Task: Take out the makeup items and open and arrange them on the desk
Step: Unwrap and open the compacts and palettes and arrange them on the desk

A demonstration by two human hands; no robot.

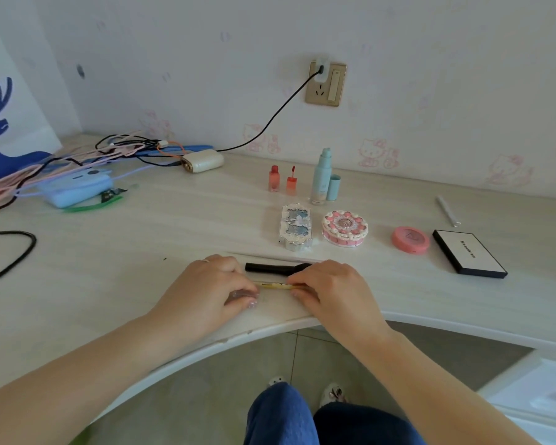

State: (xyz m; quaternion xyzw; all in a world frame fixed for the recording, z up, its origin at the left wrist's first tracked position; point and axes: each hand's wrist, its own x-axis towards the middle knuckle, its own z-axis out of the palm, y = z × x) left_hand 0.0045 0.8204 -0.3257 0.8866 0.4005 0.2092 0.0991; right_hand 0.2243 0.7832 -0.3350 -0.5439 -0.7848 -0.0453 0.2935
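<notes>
**Both hands on a slim gold pen at the desk's front edge**

While the rest of the makeup sits arranged farther back, the person's left hand [212, 285] and right hand [329, 284] close their fingertips on opposite ends of a slim gold pen-shaped cosmetic [276, 286]. It lies near the front edge of the desk [142, 252], its long axis running left to right between the two hands, so a straight pull apart along that line would likely uncap it. Which end is the cap cannot be told. A black tube [270, 268] lies parallel just behind it, partly under the right hand's fingers. Beyond stand the ornate rectangular palette [295, 227] and the cake-shaped compact [345, 228].
</notes>
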